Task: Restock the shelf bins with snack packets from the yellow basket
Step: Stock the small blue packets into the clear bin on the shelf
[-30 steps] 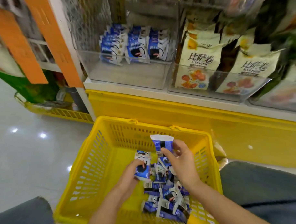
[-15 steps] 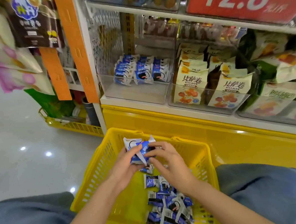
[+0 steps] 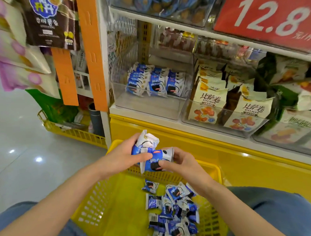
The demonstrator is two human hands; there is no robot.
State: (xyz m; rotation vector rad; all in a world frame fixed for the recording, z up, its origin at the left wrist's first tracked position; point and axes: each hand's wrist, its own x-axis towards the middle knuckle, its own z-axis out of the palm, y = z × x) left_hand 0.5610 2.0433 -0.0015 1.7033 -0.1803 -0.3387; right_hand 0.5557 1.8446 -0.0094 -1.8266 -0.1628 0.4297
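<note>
A person crouched at a shop shelf gathers blue-and-white snack packets (image 3: 149, 154) into a small stack above the yellow basket (image 3: 105, 208), the left hand (image 3: 124, 155) closed around the upper packets and the right hand (image 3: 177, 161) pinching the lowest one by its end, thumb across its face. The bundle sits between both hands, clear of the basket's far rim, while a loose heap of matching packets (image 3: 172, 210) lies on the basket floor toward its right side. Directly ahead, the clear shelf bin (image 3: 147, 107) holds a few rows of the same product at its back, its front half bare; the neighbouring bin (image 3: 221, 119) of cream-coloured rolls stands just beside it to the right. The step in hand appears to be squaring up a handful before loading. The next move likely calls for lifting the stack over the bin's front wall and standing the packets upright, faces forward, in line with the rows already there.
</note>
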